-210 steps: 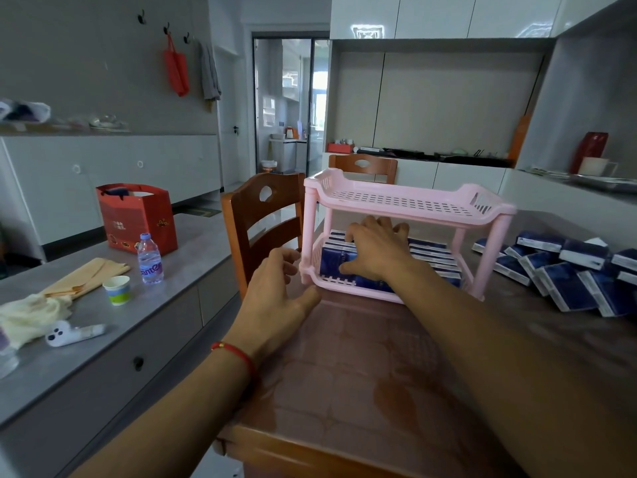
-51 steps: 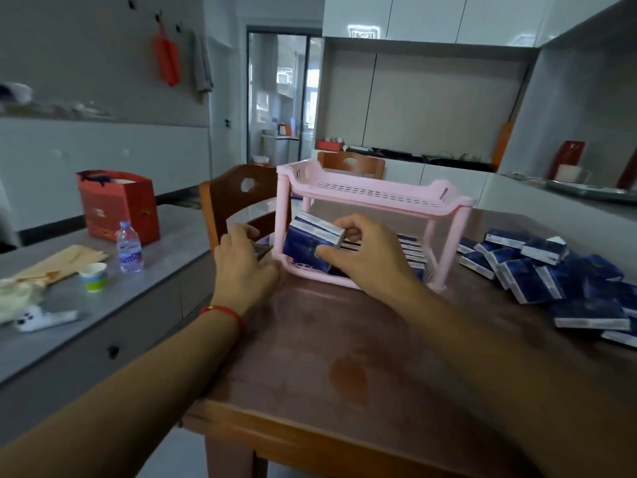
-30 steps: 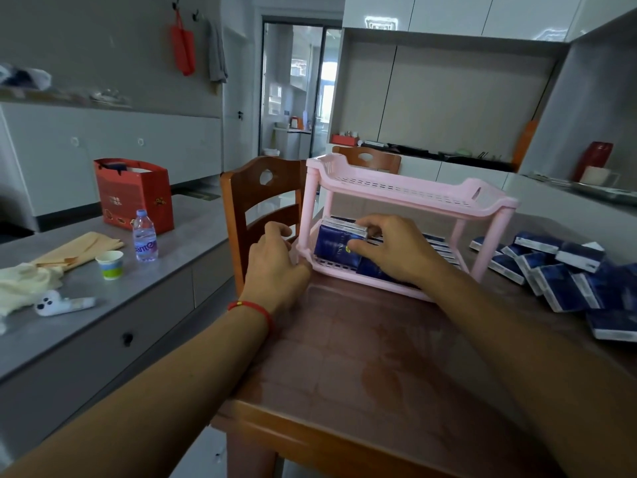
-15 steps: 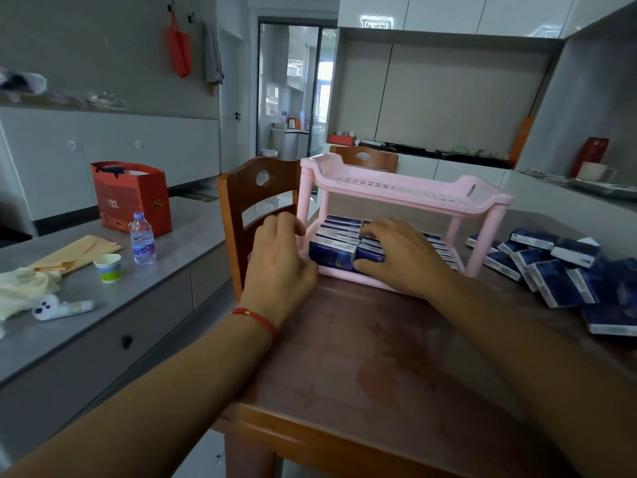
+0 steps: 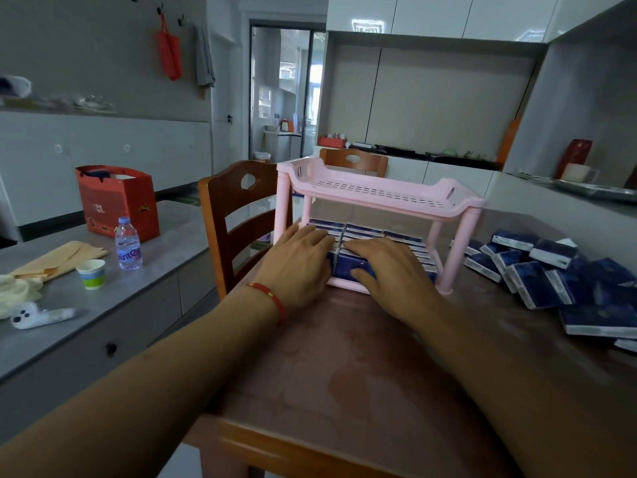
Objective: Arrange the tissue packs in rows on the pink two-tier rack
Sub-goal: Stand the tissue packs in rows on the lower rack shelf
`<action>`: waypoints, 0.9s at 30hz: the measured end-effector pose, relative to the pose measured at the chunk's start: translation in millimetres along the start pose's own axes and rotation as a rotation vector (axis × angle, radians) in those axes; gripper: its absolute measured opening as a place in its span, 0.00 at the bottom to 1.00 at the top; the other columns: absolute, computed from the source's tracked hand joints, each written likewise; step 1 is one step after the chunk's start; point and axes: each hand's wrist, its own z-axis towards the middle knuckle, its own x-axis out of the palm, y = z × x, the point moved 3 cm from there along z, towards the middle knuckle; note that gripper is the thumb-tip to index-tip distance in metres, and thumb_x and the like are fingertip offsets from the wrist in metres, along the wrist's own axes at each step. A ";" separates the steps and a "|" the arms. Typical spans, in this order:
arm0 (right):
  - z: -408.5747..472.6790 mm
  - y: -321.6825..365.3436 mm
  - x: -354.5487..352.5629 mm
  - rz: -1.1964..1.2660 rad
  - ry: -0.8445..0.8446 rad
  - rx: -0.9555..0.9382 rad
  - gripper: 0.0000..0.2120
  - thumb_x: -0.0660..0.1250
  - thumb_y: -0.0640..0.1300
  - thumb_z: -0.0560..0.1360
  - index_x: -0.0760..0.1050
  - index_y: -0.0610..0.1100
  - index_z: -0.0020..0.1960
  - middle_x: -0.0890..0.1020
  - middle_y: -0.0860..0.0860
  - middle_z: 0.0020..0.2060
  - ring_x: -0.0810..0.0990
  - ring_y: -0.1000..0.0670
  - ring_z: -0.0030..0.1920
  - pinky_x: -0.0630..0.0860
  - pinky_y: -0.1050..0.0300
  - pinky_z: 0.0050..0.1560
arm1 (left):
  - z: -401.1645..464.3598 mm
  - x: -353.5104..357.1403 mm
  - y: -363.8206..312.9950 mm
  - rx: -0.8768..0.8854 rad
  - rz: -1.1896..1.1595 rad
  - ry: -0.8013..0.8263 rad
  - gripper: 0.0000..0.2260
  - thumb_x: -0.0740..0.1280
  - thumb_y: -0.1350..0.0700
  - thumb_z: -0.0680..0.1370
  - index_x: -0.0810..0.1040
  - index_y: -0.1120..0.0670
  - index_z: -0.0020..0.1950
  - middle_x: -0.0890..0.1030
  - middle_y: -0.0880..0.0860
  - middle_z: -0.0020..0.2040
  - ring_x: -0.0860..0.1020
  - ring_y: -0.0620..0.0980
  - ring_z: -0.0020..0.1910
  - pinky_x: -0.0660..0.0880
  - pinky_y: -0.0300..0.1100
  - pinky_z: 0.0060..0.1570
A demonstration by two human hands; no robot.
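The wooden table point(image 5: 362, 374) spreads out in front of me, brown and glossy, with a grey counter point(image 5: 144, 281) running along its left side. A wooden chair point(image 5: 238, 215) is tucked between the two, and a second chair point(image 5: 355, 162) shows behind the rack.

The pink two-tier rack point(image 5: 375, 194) stands on the table straight ahead of me. Its slotted upper shelf holds nothing; the lower shelf carries the tissue packs in the rack point(image 5: 365, 232), dark blue with white edges, lined up in rows side by side from front to back.

To the right of the rack, a loose heap of tissue packs point(image 5: 551, 270) lies on the table, some flat, some leaning on each other.

My left hand point(image 5: 296, 263) reaches into the lower shelf at its left end, fingers stretched flat on top of the packs there. My right hand point(image 5: 389, 267) lies just beside it, fingers spread and resting on the front packs, thumb against the blue face of the nearest one. Neither hand curls around anything. A red string bracelet point(image 5: 269, 298) circles my left wrist.

On the counter sit a red paper bag point(image 5: 117, 201), a water bottle point(image 5: 128, 244) and a small paper cup point(image 5: 91, 274).
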 end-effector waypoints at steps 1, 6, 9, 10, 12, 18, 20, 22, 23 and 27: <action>-2.5 -1.3 0.6 -0.039 -0.009 0.014 0.24 0.67 0.51 0.78 0.72 0.46 0.72 0.77 0.47 0.68 0.75 0.43 0.67 0.69 0.47 0.70 | -0.7 4.7 -0.3 -0.014 -0.017 -0.003 0.18 0.59 0.53 0.79 0.75 0.55 0.67 0.79 0.56 0.63 0.75 0.56 0.63 0.66 0.50 0.69; -16.0 -1.5 13.2 -0.236 0.087 0.256 0.32 0.48 0.64 0.81 0.56 0.46 0.79 0.61 0.44 0.78 0.59 0.41 0.77 0.55 0.39 0.76 | -0.6 16.4 1.3 -0.032 -0.002 0.002 0.22 0.57 0.51 0.78 0.73 0.56 0.70 0.79 0.56 0.63 0.76 0.57 0.63 0.69 0.51 0.68; -15.1 2.8 11.9 -0.197 0.095 0.244 0.32 0.47 0.63 0.82 0.55 0.46 0.79 0.60 0.44 0.78 0.58 0.42 0.78 0.54 0.39 0.77 | -1.5 16.5 1.3 -0.033 -0.019 0.015 0.24 0.55 0.49 0.77 0.72 0.57 0.71 0.77 0.57 0.65 0.74 0.57 0.65 0.69 0.52 0.69; -14.0 2.3 9.9 -0.184 0.085 0.236 0.31 0.47 0.63 0.82 0.56 0.46 0.79 0.62 0.44 0.78 0.60 0.42 0.77 0.55 0.40 0.77 | -2.3 15.5 0.7 -0.028 -0.022 0.015 0.25 0.54 0.48 0.77 0.71 0.57 0.71 0.76 0.57 0.66 0.73 0.57 0.66 0.68 0.52 0.70; -12.6 -2.6 6.5 -0.183 0.041 0.255 0.31 0.46 0.62 0.81 0.59 0.45 0.77 0.66 0.43 0.76 0.63 0.42 0.75 0.57 0.40 0.76 | -2.9 12.2 -1.2 -0.028 -0.027 0.021 0.26 0.53 0.47 0.77 0.69 0.56 0.73 0.74 0.56 0.69 0.71 0.55 0.68 0.64 0.52 0.72; -6.4 -14.1 8.9 -0.210 0.022 0.360 0.35 0.41 0.65 0.78 0.70 0.45 0.68 0.78 0.42 0.64 0.74 0.40 0.65 0.67 0.39 0.69 | 25.5 3.3 -3.6 -0.039 -0.070 0.032 0.27 0.46 0.46 0.78 0.71 0.54 0.70 0.76 0.55 0.66 0.72 0.54 0.64 0.69 0.54 0.67; -4.6 -13.2 7.6 -0.201 -0.015 0.360 0.38 0.36 0.64 0.75 0.72 0.43 0.68 0.78 0.42 0.65 0.74 0.40 0.66 0.66 0.39 0.70 | 45.4 8.7 0.6 -0.076 -0.151 0.066 0.27 0.45 0.45 0.77 0.72 0.54 0.68 0.76 0.55 0.65 0.73 0.55 0.63 0.71 0.55 0.63; -2.1 -15.0 9.7 -0.215 -0.014 0.362 0.39 0.36 0.63 0.75 0.71 0.42 0.69 0.76 0.42 0.67 0.72 0.40 0.67 0.64 0.39 0.71 | 63.8 17.2 5.1 -0.092 -0.173 0.145 0.31 0.43 0.42 0.76 0.70 0.53 0.72 0.72 0.55 0.72 0.70 0.56 0.70 0.68 0.59 0.67; -1.0 -15.6 11.7 -0.217 0.000 0.365 0.38 0.37 0.63 0.76 0.71 0.42 0.69 0.76 0.42 0.67 0.72 0.41 0.68 0.64 0.39 0.72 | 70.8 23.3 6.8 -0.076 -0.135 0.211 0.33 0.41 0.40 0.75 0.68 0.52 0.74 0.68 0.54 0.76 0.66 0.57 0.73 0.66 0.62 0.69; -0.2 -17.5 15.6 -0.211 0.024 0.355 0.40 0.34 0.61 0.74 0.70 0.42 0.69 0.76 0.43 0.66 0.73 0.42 0.67 0.64 0.40 0.71 | 71.2 44.4 5.1 0.021 0.039 0.359 0.34 0.37 0.40 0.75 0.64 0.49 0.75 0.62 0.51 0.79 0.63 0.58 0.76 0.64 0.64 0.69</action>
